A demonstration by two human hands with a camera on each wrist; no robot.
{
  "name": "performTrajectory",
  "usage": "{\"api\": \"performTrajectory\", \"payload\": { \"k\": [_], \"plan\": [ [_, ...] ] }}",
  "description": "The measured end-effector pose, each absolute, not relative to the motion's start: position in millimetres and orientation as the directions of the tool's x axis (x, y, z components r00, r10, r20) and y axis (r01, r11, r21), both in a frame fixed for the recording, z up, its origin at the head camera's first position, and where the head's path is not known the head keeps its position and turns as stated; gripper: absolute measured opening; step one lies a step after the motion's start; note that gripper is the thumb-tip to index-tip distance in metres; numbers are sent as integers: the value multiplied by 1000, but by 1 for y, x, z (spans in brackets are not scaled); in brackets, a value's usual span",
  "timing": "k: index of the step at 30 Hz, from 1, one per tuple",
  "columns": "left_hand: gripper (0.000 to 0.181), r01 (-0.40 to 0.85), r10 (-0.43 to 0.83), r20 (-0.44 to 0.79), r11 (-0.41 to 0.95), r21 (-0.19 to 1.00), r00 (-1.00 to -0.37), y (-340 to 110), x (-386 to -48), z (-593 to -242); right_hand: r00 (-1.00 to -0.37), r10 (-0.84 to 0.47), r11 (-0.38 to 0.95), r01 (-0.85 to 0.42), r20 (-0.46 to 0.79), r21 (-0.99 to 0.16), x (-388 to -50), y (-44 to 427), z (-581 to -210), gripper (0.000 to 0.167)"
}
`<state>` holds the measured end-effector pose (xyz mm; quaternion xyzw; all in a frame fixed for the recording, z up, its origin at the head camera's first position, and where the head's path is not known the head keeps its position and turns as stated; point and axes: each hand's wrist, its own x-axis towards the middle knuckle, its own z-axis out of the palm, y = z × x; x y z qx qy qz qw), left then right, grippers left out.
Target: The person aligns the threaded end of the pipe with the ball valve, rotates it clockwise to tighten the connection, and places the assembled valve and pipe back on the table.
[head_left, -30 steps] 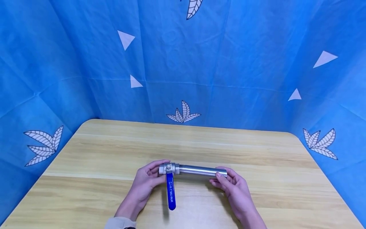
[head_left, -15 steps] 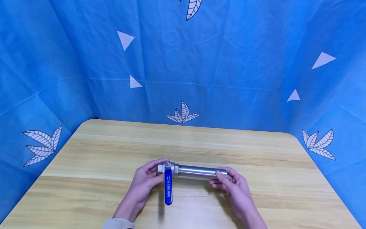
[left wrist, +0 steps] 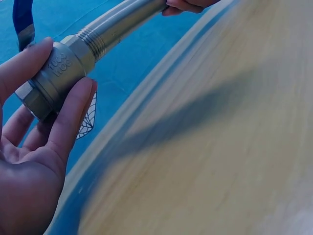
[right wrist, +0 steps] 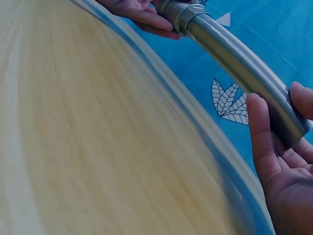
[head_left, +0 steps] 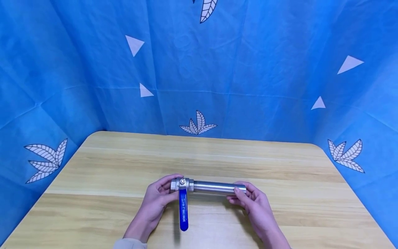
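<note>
A steel ball valve [left wrist: 63, 68] with a blue lever handle [head_left: 183, 211] is held above the table. Its lever points toward the person. Into the valve's right side runs a threaded end of a plain steel pipe [head_left: 214, 186], with some thread still showing in both wrist views. My left hand [head_left: 155, 200] grips the valve body at its left hex end, thumb on one side and fingers on the other. At the pipe's far right end, my right hand [head_left: 253, 204] pinches it between thumb and fingers.
The wooden table [head_left: 109, 162] has rounded back corners. Blue cloth [head_left: 192, 62] with leaf and triangle prints hangs behind it and on both sides.
The valve's blue lever has tilted slightly up and then back down as the valve rolls a little in the left hand. Both hands stay nearly in place on the valve and pipe.
</note>
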<state>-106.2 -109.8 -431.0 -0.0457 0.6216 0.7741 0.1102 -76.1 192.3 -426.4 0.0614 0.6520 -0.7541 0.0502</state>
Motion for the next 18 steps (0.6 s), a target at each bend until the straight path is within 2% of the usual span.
{"api": "performTrajectory", "payload": {
  "k": [13, 18],
  "plan": [
    [63, -244, 152, -215, -213, 946, -965, -110, -105, -430, -995, 4, -92, 99, -100, -991, -76, 196, -426, 30],
    [63, -254, 153, -224, -220, 942, -963, -111, -104, -430, -1000, -16, -86, -5, 7, -996, -76, 198, -428, 39]
  ]
}}
